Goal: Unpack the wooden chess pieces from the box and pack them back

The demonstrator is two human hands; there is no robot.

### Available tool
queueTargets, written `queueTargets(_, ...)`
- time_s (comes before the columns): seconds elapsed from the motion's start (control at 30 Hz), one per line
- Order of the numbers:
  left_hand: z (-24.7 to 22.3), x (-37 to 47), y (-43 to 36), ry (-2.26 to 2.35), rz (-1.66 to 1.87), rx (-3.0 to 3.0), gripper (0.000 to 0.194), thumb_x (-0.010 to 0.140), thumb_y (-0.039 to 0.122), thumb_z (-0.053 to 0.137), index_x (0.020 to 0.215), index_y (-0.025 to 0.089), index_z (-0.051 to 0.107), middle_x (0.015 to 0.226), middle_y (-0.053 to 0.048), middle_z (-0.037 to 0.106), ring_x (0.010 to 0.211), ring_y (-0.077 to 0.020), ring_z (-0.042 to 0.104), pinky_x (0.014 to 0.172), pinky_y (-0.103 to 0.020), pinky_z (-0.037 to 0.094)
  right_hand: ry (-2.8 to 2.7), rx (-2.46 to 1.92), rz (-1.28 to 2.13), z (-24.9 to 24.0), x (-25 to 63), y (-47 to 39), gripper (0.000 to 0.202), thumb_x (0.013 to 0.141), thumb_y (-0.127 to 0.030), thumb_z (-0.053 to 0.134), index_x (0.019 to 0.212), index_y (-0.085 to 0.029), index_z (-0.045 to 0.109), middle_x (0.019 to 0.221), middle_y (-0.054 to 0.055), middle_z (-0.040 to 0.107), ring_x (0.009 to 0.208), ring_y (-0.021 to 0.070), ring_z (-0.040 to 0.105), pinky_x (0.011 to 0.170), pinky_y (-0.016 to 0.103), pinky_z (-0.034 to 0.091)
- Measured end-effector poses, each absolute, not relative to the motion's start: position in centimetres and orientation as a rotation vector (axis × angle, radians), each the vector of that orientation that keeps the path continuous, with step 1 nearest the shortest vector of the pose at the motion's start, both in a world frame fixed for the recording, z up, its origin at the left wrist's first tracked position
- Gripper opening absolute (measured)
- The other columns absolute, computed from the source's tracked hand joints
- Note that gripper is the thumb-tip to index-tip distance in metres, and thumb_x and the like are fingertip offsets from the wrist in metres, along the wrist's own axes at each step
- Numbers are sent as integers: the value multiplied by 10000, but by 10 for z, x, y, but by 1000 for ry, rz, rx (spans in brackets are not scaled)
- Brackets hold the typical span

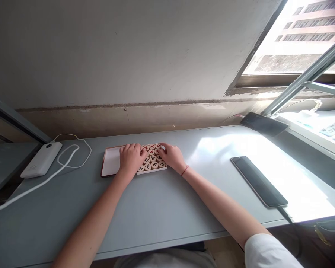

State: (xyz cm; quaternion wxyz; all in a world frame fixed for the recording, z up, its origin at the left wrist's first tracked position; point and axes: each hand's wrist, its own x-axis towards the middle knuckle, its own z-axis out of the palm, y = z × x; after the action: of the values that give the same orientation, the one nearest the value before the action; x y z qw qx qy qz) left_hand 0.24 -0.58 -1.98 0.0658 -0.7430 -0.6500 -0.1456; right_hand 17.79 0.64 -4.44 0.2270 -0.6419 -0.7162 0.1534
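Note:
A shallow box tray [152, 171] on the grey desk holds several round wooden pieces [153, 158] marked with red and black characters. Beside it on the left lies a box lid [110, 160] with a white inside and a red edge. My left hand [131, 158] rests over the seam between lid and tray, its thumb at the tray's left pieces; whether it grips anything is hidden. My right hand [171, 155] is at the tray's right edge, fingers curled over the back right corner and thumb near the pieces.
A white power bank [41, 160] with a white cable [39, 189] lies at the left. On the right a phone [259, 181] lies flat with a cable, and another dark device [264, 124] leans by the metal frame. The desk's front edge [162, 245] runs below my arms.

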Motion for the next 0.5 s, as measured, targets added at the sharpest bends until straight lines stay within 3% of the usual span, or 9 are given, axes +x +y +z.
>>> queueTargets(0.1, -18, 0, -5, -1910, -575, -2288, 231, 877, 289, 440, 759, 187, 611, 783, -76, 687, 823, -256, 596, 764, -375, 390, -1930, -1712, 394, -44, 180, 6, 363, 854, -262, 431, 1136, -205, 652, 723, 20, 692, 661, 169, 618, 622, 251, 435)
queueTargets(0.27, -8, 7, -9, -1802, -1178, -2516, 222, 914, 356, 428, 902, 205, 589, 863, -38, 687, 815, -191, 610, 776, -314, 438, -1993, -1215, 20, -38, 176, -2, 390, 881, -360, 468, 1215, -185, 566, 1149, 110, 631, 924, 197, 623, 764, 289, 500)
queueTargets(0.4, -2, 18, -19, -2093, -1556, -2600, 270, 894, 444, 462, 915, 212, 598, 852, -13, 688, 751, -153, 629, 674, -251, 485, -2106, -1039, 6, -37, 170, -7, 342, 931, -316, 409, 1234, -210, 529, 1100, 94, 658, 952, 194, 616, 832, 311, 496)
queueTargets(0.5, -4, 19, -21, -2206, -1721, -2525, 288, 859, 466, 513, 904, 199, 611, 925, -32, 692, 827, -166, 643, 730, -262, 509, -2079, -1103, 43, -39, 174, -2, 317, 940, -292, 398, 1216, -207, 529, 1138, 98, 650, 996, 200, 603, 878, 329, 462)
